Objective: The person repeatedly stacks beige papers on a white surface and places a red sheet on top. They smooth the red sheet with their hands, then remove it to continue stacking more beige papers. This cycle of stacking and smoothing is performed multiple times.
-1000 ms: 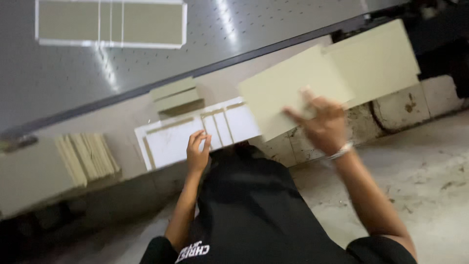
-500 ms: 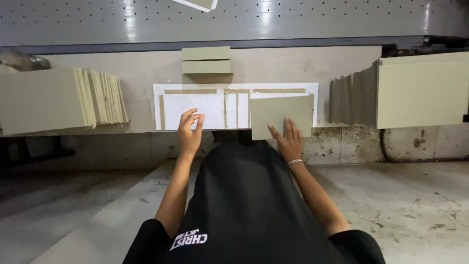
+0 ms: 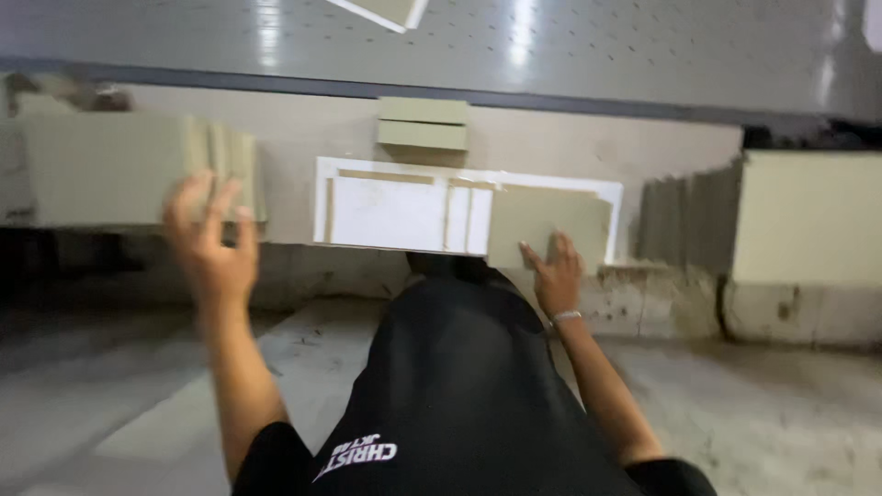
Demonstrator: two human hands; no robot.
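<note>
The frame is motion-blurred, most at the left, where the board stack [image 3: 119,170] at upper left has soft edges and its left end is cut by the frame. The left hand [image 3: 211,243] is raised in front of that stack's right end, fingers spread wide and holding nothing; the blur hides whether the fingertips touch the boards.

In the middle, a white sheet [image 3: 386,211] lies flat on the bench [image 3: 294,129], with tan strips along its top and left edges and narrow strips near its centre. Two small boards [image 3: 423,124] sit stacked just above it. At the top edge a white-rimmed board [image 3: 381,9] is almost wholly cut off.

A grey-green board [image 3: 547,225] lies on the right part of the sheet, its lower edge at the bench front. The right hand [image 3: 556,276], with a bracelet at the wrist, lies open with fingers flat against the board's lower edge; it grips nothing. The person's dark shirt [image 3: 459,386] hides the bench front below the sheet.

At right, fanned boards [image 3: 684,216] stand beside a large pale board [image 3: 808,216] that is cut by the frame's right edge.

Behind the bench runs a grey perforated panel [image 3: 597,46] with light glare. Below are a stained wall [image 3: 643,303] and a dusty concrete floor [image 3: 781,413], open at lower left and lower right.
</note>
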